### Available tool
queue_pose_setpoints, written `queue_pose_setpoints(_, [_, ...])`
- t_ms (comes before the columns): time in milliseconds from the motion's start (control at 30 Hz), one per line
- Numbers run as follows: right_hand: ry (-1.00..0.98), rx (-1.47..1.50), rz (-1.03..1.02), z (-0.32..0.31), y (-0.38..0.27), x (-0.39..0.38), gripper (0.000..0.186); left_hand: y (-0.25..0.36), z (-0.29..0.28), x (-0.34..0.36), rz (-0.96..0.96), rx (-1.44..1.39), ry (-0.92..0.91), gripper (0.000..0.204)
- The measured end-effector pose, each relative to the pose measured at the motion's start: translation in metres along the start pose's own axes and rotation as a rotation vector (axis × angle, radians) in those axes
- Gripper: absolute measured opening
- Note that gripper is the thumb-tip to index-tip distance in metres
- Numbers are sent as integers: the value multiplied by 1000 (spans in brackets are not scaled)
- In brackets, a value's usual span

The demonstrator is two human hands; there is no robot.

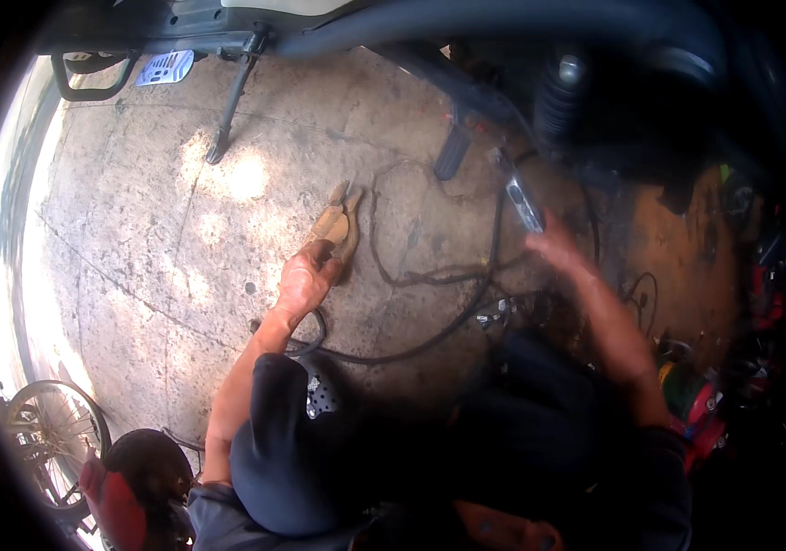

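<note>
My left hand [305, 280] is closed round an orange-brown clamp [330, 223], like a welding clamp, low over the concrete floor. Its jaws point away from me, and a black cable [384, 359] curves over the floor near that hand. On the right, my right hand [554, 241] is closed on the near end of a silver metal tool [523, 202] resembling locking pliers. The far end of this tool reaches dark parts under a motorbike [466, 87]; whether it grips them I cannot tell. A dark rubber footrest [452, 152] hangs just left of the tool.
The motorbike's side stand [227, 115] reaches the floor at upper left, near a silver pedal [165, 68]. A shock absorber [558, 96] is at upper right. Thinner cables loop across the middle floor. A brown board [678, 262] lies right; a bicycle wheel [57, 441] stands lower left.
</note>
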State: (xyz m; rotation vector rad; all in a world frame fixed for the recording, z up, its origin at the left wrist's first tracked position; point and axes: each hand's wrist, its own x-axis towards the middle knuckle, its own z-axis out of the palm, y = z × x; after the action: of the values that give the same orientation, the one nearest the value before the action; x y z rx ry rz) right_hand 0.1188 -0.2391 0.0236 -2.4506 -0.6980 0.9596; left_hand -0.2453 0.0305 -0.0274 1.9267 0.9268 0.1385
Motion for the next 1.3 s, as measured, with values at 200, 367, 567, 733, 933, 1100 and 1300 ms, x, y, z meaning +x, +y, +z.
queue_pose_setpoints(200, [347,-225,-114,24,-2,-9,64,-8,5,-7,-47,23,-24,37])
queue_pose_setpoints(367, [375,54,-120,37,7,-17,47,-20,5,-9,-119,-104,-29,37])
queue_pose_setpoints(567, [382,649,-42,69,37,-32,32,-2,2,-8,-275,-322,-53,30])
queue_pose_setpoints(733, [249,261,-52,61,24,-53,42,15,0,-14,-212,-216,-59,27])
queue_pose_setpoints(933, [56,210,-135,30,3,-14,56,39,-16,0,-84,-69,-177,31])
queue_pose_setpoints(1100, [-45,142,-194,2,-31,-4,62,112,-55,24,178,310,-534,29])
queue_pose_setpoints(1300, [-95,17,-151,-20,-40,-3,81,159,5,85,347,418,-302,34])
